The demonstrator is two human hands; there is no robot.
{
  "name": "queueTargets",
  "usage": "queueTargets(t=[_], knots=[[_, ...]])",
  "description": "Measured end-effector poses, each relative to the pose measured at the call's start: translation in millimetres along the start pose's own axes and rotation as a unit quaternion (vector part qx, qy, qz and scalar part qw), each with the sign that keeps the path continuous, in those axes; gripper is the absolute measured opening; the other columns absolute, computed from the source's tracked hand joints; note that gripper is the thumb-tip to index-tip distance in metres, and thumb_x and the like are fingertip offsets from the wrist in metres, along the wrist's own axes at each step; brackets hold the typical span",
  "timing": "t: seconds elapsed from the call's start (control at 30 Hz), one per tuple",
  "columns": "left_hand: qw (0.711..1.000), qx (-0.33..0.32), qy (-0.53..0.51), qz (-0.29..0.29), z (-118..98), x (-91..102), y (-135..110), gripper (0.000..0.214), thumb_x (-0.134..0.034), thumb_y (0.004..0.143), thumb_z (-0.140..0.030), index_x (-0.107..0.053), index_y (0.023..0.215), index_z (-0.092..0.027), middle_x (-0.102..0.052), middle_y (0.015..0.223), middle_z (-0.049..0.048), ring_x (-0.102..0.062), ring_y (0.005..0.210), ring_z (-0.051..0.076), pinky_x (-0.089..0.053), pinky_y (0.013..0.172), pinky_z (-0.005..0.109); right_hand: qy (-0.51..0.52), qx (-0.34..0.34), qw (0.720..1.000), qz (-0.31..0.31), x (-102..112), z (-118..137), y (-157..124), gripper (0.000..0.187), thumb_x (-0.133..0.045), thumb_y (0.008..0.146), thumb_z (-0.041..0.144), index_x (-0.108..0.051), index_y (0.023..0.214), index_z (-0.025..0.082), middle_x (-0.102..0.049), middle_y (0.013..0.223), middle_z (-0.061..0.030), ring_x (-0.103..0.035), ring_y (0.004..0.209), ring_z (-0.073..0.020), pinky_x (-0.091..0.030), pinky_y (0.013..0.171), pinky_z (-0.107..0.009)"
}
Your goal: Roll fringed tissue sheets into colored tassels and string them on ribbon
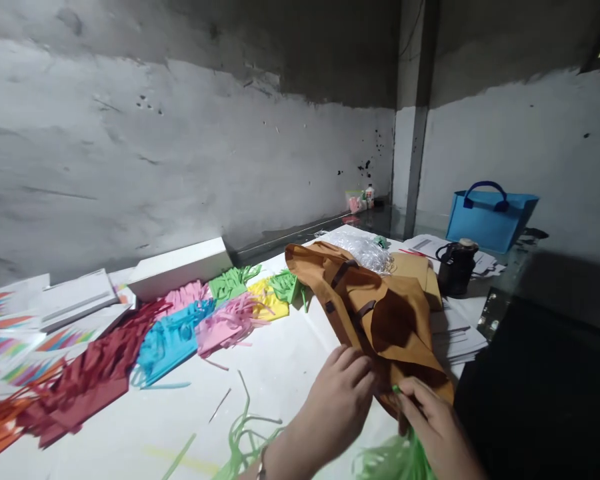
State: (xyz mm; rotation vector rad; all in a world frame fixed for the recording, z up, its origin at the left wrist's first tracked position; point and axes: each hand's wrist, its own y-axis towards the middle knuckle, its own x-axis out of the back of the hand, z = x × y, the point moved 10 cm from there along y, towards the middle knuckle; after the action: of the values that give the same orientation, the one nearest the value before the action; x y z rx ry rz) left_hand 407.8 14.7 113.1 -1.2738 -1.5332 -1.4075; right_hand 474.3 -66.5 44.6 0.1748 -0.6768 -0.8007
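Near the front of the white table, a brown felt bag [405,313] with dark handles lies slumped. My left hand [337,403] is closed at the bag's lower edge, its fingers curled; what they hold is hidden behind the hand. Thumb and forefinger of my right hand [435,417] pinch a green strip, whose tip pokes out above the thumb. Below this hand hangs a blurred bunch of green strips [393,460], cut off by the frame. Loose light green strips [245,433] lie on the table by my left forearm.
Fringed bundles lie to the left: dark red [100,360], blue [173,337], pink [225,323], yellow [267,300] and green. Behind them is a white box [180,267]. Clear shredded plastic [363,250], a black jug [457,267] and a blue felt bag [490,217] stand further back.
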Motion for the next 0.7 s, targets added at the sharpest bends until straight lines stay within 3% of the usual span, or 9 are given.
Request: queueTargets(t=[0.07,0.17,0.3,0.33,0.4,0.47,0.53,0.6,0.7], knots=[[0.992,0.024,0.070,0.105,21.3,-26.5,16.4,0.021,-0.047,0.099,-0.016,-0.068,0.100,-0.015,-0.070,0.101,0.0131,-0.060,0.100,0.029,-0.047,0.094,0.046,-0.036,0.012,0.999,-0.010,-3.9,-4.0,25.6,0.025,-0.046,0.097,0.026,-0.056,0.074,0.024,-0.071,0.091,-0.0016,-0.072,0.082,-0.0151,-0.055,0.075,-0.021],[0.982,0.067,0.078,0.159,53.7,-53.5,9.4,0.023,-0.050,0.094,-0.011,-0.070,0.107,-0.013,-0.071,0.093,0.0155,-0.065,0.090,0.029,-0.050,0.086,0.046,-0.074,0.011,0.996,-0.041,-3.3,-24.7,59.3,0.023,-0.049,0.090,0.025,-0.052,0.067,0.024,-0.070,0.117,-0.0068,-0.069,0.109,-0.0222,-0.054,0.093,-0.032],[0.971,0.139,0.052,0.186,83.8,-77.6,-36.9,0.040,-0.057,0.081,-0.004,-0.067,0.118,-0.014,-0.072,0.086,0.0140,-0.068,0.072,0.026,-0.053,0.071,0.039,-0.138,-0.026,0.976,-0.168,50.7,-71.7,63.4,0.032,-0.036,0.097,0.041,-0.052,0.076,0.023,-0.051,0.143,-0.0244,-0.055,0.130,-0.0377,-0.049,0.097,-0.053],[0.970,0.154,0.038,0.183,87.8,-80.0,-46.6,0.041,-0.058,0.078,-0.003,-0.068,0.117,-0.014,-0.072,0.085,0.0136,-0.068,0.068,0.025,-0.053,0.066,0.036,-0.149,-0.030,0.970,-0.190,64.6,-80.0,56.5,0.034,-0.037,0.097,0.045,-0.052,0.076,0.023,-0.049,0.145,-0.0259,-0.054,0.131,-0.0402,-0.050,0.094,-0.055],[0.970,0.181,0.000,0.162,93.8,-80.6,-57.4,0.031,-0.057,0.080,-0.004,-0.071,0.105,-0.015,-0.070,0.079,0.0109,-0.067,0.063,0.023,-0.051,0.061,0.033,-0.162,-0.018,0.963,-0.212,82.2,-84.4,38.3,0.038,-0.040,0.097,0.051,-0.054,0.075,0.023,-0.054,0.142,-0.0215,-0.061,0.122,-0.0363,-0.054,0.089,-0.049],[0.970,0.197,-0.051,0.132,98.5,-80.1,-55.5,0.015,-0.060,0.083,-0.008,-0.071,0.086,-0.018,-0.066,0.071,0.0073,-0.065,0.059,0.021,-0.050,0.060,0.031,-0.186,0.035,0.955,-0.228,86.4,-67.3,18.1,0.036,-0.044,0.099,0.050,-0.060,0.080,0.023,-0.061,0.135,-0.0151,-0.069,0.109,-0.0283,-0.058,0.085,-0.040],[0.967,0.206,-0.109,0.102,104.8,-82.3,-43.6,0.014,-0.065,0.085,-0.014,-0.067,0.072,-0.019,-0.065,0.068,0.0055,-0.064,0.061,0.020,-0.051,0.063,0.032,-0.217,0.103,0.940,-0.240,79.8,-37.2,0.3,0.031,-0.046,0.102,0.044,-0.067,0.090,0.024,-0.067,0.125,-0.0110,-0.072,0.100,-0.0220,-0.060,0.081,-0.031],[0.959,0.213,-0.173,0.072,114.3,-87.7,-26.5,0.011,-0.069,0.088,-0.020,-0.068,0.077,-0.018,-0.068,0.079,0.0052,-0.066,0.072,0.020,-0.054,0.072,0.034,-0.229,0.163,0.930,-0.236,66.9,-8.0,-10.6,0.029,-0.046,0.104,0.039,-0.070,0.095,0.024,-0.071,0.111,-0.0090,-0.075,0.091,-0.0179,-0.060,0.078,-0.024],[0.928,0.238,-0.285,0.012,136.6,-95.8,-3.4,0.017,-0.064,0.097,-0.032,-0.068,0.104,-0.016,-0.069,0.106,0.0062,-0.067,0.091,0.020,-0.057,0.084,0.039,-0.233,0.253,0.919,-0.191,42.3,23.7,-17.9,0.026,-0.048,0.104,0.031,-0.071,0.098,0.021,-0.076,0.091,-0.0052,-0.076,0.076,-0.0145,-0.059,0.071,-0.017]])
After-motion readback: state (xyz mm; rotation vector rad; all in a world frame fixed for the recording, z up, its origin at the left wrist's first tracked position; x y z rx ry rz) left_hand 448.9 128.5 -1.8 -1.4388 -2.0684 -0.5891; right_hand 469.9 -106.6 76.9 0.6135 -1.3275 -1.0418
